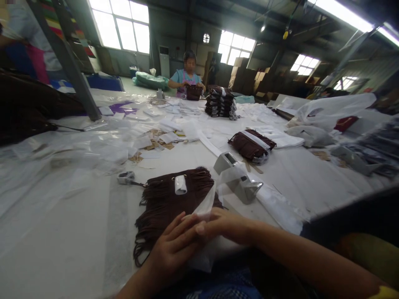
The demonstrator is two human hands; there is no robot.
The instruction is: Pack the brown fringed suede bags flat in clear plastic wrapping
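A dark brown fringed bag [174, 203] lies flat on the table before me, with a white wrapped piece [180, 185] on its upper front. A strap with a wrapped metal clasp [126, 177] reaches out from its upper left. Over the bag's lower right part, a thin, see-through white sheet [207, 204] is between my hands. My left hand [174, 247] has its fingers closed together on the sheet, the thumb hidden. My right hand [226, 226] grips the sheet from the right, its fingers meeting the left ones.
A grey tape dispenser [238, 176] stands right behind the bag. Beyond are another brown fringed bag [252, 144] with a white band and a stack of wrapped bags [220, 103]. Loose tags [160, 139] and clear plastic [77, 153] cover the left. A co-worker [188, 77] handles a bag opposite.
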